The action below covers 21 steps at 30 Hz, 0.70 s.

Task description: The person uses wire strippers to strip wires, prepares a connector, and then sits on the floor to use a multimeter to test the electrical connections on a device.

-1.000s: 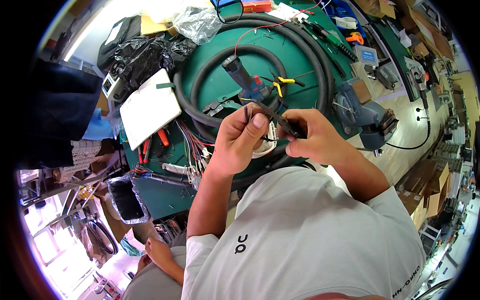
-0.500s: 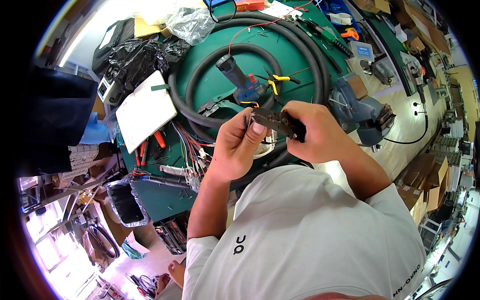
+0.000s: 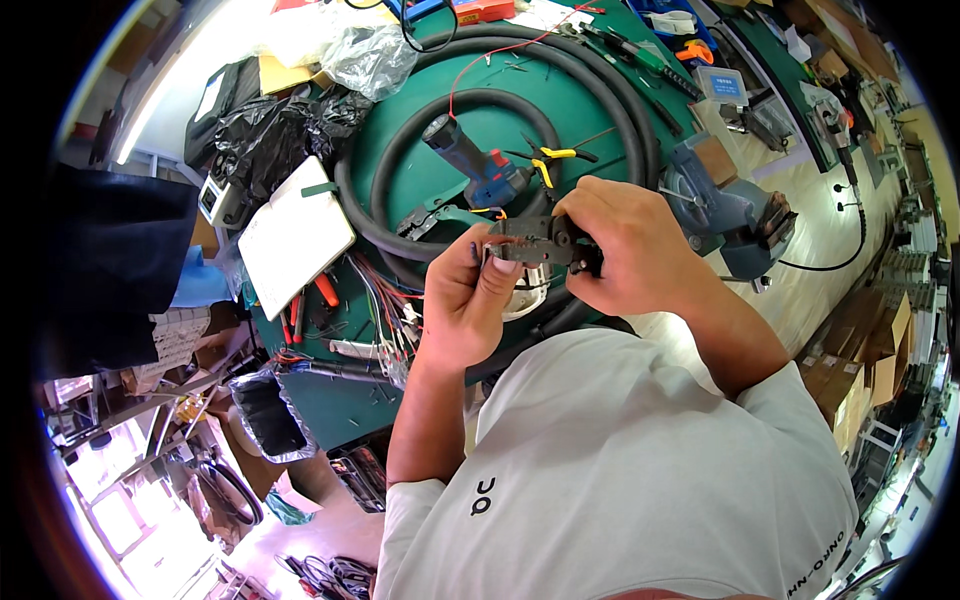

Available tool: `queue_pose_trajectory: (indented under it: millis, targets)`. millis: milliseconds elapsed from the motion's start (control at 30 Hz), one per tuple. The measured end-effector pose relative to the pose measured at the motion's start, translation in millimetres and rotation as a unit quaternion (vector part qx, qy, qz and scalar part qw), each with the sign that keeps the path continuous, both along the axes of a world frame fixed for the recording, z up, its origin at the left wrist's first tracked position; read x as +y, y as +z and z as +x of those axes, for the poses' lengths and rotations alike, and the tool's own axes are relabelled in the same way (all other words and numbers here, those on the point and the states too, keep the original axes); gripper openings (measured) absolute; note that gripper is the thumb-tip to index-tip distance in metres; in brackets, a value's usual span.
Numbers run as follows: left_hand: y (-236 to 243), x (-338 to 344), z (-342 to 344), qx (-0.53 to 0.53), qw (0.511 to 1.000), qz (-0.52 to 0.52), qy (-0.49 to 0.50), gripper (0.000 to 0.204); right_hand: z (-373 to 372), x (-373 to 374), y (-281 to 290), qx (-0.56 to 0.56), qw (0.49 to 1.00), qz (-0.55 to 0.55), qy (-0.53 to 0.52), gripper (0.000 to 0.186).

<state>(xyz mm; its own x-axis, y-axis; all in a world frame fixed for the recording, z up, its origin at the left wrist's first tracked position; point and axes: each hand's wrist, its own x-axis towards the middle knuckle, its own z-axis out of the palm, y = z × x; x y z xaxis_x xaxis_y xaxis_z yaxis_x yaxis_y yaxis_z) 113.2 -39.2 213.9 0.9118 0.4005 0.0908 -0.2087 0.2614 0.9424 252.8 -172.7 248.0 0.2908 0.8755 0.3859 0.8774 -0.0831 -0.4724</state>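
My right hand (image 3: 630, 245) is closed around the handles of a dark wire stripper (image 3: 535, 240), whose jaws point left. At the jaw end, my left hand (image 3: 462, 310) is pinched, its thumb lying against the tool's tip. A short dark wire end seems to stick up between the left fingers; most of it is hidden. Just beyond the hands lie a blue and black cordless drill (image 3: 485, 175), yellow-handled pliers (image 3: 546, 160) and a grey-green crimping tool (image 3: 430, 218). Below and left of them a bundle of coloured wires (image 3: 385, 310) spreads out.
Thick black cable (image 3: 645, 120) is coiled on the green table (image 3: 345, 405). An open notebook (image 3: 297, 235) and black plastic bags (image 3: 262, 135) sit to the left. A blue-grey bench vise (image 3: 725, 195) stands on the right. Red-handled tools (image 3: 326, 290) lie below the notebook.
The wire stripper has turned more level, showing more of its flat side, and its tip has shifted slightly left. Both hands keep their holds. The whole view has tilted a little.
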Motion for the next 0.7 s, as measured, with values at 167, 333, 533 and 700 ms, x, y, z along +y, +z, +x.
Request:
queue_pose_trajectory:
  millis: [167, 333, 533, 700]
  targets:
    - [-13.0, 4.9, -1.6, -0.020, 0.998, -0.045, -0.035, 0.020, 4.3, -3.7, -1.0, 0.003, 1.000, -0.006, 0.015, 0.035]
    - [-12.9, 3.4, -0.4, -0.030, 0.998, -0.042, -0.030, 0.023, 5.4, -4.4, -0.8, 0.016, 1.000, -0.020, 0.018, 0.035]
    - [0.9, -0.5, 1.9, -0.001, 1.000, -0.014, -0.018, 0.021, 8.0, -6.0, 3.2, 0.004, 0.998, -0.060, 0.023, 0.032]
    - [-3.5, 1.9, -0.1, 0.004, 1.000, -0.004, -0.023, 0.021, 8.5, -6.6, 2.2, 0.012, 0.997, -0.064, 0.029, 0.030]
